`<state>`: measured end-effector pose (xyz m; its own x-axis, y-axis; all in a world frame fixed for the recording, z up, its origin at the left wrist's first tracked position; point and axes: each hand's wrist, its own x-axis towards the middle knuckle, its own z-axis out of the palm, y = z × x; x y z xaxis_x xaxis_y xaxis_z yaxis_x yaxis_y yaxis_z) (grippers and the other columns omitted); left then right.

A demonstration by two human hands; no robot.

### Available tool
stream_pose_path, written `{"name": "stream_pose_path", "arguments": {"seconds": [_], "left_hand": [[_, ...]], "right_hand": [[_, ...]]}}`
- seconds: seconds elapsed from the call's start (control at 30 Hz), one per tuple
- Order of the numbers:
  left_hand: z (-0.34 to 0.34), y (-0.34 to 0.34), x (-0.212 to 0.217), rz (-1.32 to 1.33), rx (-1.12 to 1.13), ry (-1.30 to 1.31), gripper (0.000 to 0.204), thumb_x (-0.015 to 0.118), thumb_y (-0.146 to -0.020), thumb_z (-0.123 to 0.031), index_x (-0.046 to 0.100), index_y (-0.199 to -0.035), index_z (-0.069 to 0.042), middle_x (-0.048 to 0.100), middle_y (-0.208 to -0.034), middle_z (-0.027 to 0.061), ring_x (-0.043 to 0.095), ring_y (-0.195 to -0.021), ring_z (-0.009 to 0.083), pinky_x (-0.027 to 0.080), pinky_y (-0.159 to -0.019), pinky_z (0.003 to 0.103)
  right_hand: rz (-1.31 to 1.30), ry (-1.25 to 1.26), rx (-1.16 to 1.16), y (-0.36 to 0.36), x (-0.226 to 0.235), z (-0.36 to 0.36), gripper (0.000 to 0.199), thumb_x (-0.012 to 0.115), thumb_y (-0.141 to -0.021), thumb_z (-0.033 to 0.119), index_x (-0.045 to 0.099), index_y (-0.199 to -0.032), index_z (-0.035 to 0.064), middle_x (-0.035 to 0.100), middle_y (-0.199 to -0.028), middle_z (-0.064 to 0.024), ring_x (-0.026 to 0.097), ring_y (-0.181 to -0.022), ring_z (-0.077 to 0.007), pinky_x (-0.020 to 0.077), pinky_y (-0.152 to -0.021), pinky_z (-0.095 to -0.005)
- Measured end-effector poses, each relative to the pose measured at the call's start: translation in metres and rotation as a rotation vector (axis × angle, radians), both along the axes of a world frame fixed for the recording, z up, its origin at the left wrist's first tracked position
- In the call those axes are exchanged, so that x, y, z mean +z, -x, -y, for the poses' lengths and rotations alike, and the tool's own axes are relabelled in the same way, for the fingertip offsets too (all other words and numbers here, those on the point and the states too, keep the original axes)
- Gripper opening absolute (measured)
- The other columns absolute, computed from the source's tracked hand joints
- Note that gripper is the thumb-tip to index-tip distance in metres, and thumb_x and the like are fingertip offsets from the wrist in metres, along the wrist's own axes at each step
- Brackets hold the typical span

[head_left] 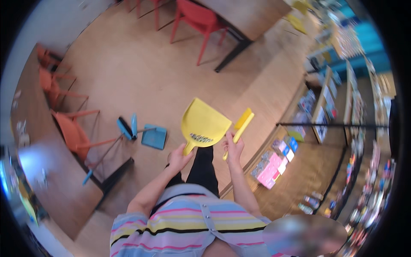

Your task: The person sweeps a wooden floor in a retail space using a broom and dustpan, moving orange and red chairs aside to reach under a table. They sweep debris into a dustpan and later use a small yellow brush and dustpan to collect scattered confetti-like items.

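Note:
My left hand (pixel 179 159) is closed round the short handle of a yellow dustpan (pixel 207 120), whose wide pan points away from me. Dark specks or markings show near the handle end of the pan; I cannot tell which. In my right hand (pixel 234 150) is a yellow hand brush (pixel 243 121), gripped by its handle, bristles facing left and up. The brush is just right of the dustpan, apart from it. Both are held in front of my legs, above the wooden floor.
On the floor to the left are a blue dustpan (pixel 154 137) and a long-handled blue broom (pixel 124 128). Orange chairs (pixel 72 130) line a table (pixel 64 184) at left. A red chair (pixel 198 17) stands by the far table (pixel 252 15). Shelves with small boxes (pixel 274 169) run along the right.

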<state>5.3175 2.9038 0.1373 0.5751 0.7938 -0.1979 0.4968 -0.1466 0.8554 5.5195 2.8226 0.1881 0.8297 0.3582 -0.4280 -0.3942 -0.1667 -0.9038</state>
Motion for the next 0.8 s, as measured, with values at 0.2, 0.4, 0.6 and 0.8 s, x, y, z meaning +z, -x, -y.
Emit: {"name": "stream_pose_path", "arguments": {"seconds": [0.2,0.4,0.6,0.8], "left_hand": [[-0.037,-0.064,0.005,-0.174,0.241,0.012,0.034,0.065,-0.076,-0.039,0.055,-0.085,-0.007,0.060,-0.067,0.0162,0.061,-0.065,0.0341,0.049,-0.057,0.041],[-0.079,-0.117,-0.048,-0.362,0.439,0.255,0.037,0.068,-0.074,-0.032,0.051,-0.093,-0.006,0.063,-0.080,0.0165,0.062,-0.075,0.0343,0.049,-0.066,0.044],[-0.138,-0.134,-0.160,-0.308,0.701,0.437,0.029,0.069,-0.074,-0.022,0.054,-0.090,-0.003,0.062,-0.084,0.0201,0.059,-0.080,0.0381,0.047,-0.069,0.045],[-0.182,-0.107,-0.319,-0.321,0.890,0.374,0.025,0.067,-0.074,-0.015,0.056,-0.093,-0.003,0.061,-0.085,0.0203,0.058,-0.082,0.0383,0.047,-0.071,0.043]], "right_hand": [[0.052,0.091,0.464,-0.072,-0.031,-0.109,0.014,0.061,-0.085,0.009,0.052,-0.091,0.0012,0.054,-0.066,-0.0011,0.049,-0.046,-0.0061,0.0381,-0.038,-0.0188],[0.138,0.197,0.827,-0.113,-0.087,-0.207,0.013,0.059,-0.086,0.008,0.051,-0.093,0.0010,0.054,-0.072,-0.0018,0.051,-0.051,-0.0069,0.0439,-0.044,-0.0203],[0.172,0.303,1.066,-0.121,-0.219,-0.283,0.022,0.059,-0.087,0.022,0.049,-0.086,0.0023,0.051,-0.068,-0.0038,0.048,-0.058,-0.0108,0.0411,-0.052,-0.0278],[0.601,0.466,1.330,-0.129,-0.384,-0.368,0.031,0.059,-0.086,0.032,0.052,-0.096,0.0034,0.054,-0.069,-0.0176,0.054,-0.062,-0.0338,0.0427,-0.056,-0.0417]]}}
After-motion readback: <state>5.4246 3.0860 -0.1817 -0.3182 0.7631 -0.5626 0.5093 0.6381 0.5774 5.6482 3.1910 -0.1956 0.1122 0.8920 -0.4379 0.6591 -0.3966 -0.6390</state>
